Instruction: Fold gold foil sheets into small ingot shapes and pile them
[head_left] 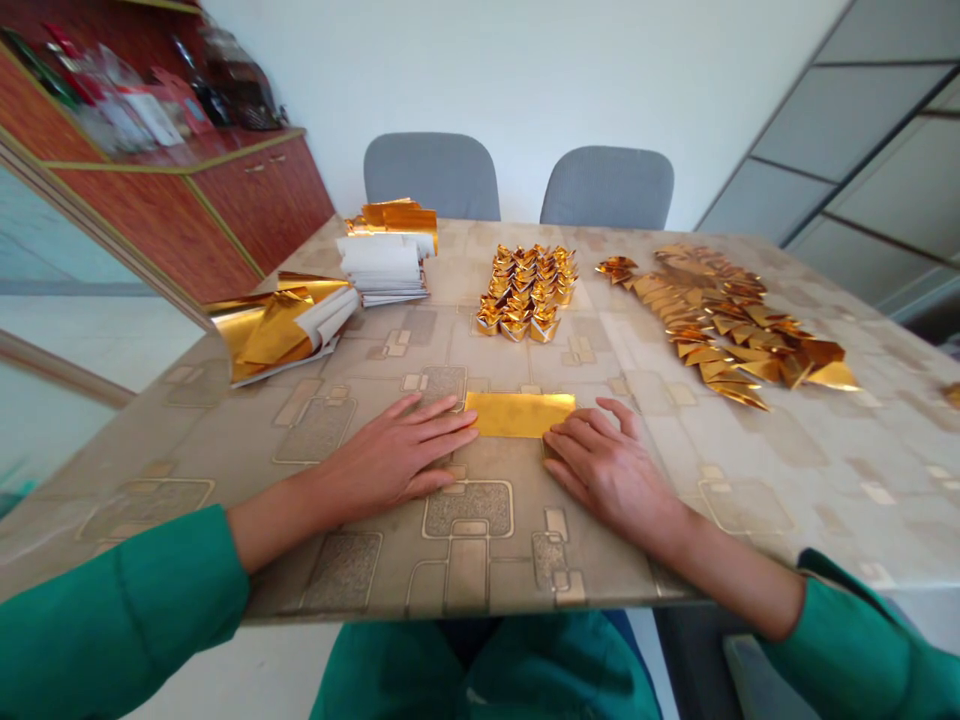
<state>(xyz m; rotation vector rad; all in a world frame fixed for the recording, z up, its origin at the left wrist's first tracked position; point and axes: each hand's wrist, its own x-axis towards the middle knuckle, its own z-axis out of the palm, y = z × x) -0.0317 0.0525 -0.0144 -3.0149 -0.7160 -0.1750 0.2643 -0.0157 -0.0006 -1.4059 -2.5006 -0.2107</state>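
Note:
A strip of gold foil paper (520, 415), folded into a narrow rectangle, lies flat on the table in front of me. My left hand (397, 452) rests palm down with its fingers stretched, the fingertips touching the strip's left end. At the strip's lower right corner lies my right hand (604, 465), its fingers spread and slightly bent, fingertips on or beside the paper. Neither hand grips anything. What lies under the right fingertips is hidden.
Several small folded gold ingots (529, 285) stand in rows farther back. Folded gold pieces (720, 310) spread over the right side. Gold foil sheets (281, 325) and a stack of white-backed sheets (384, 262) lie at left. Two grey chairs (431, 175) stand behind the patterned table (382, 590).

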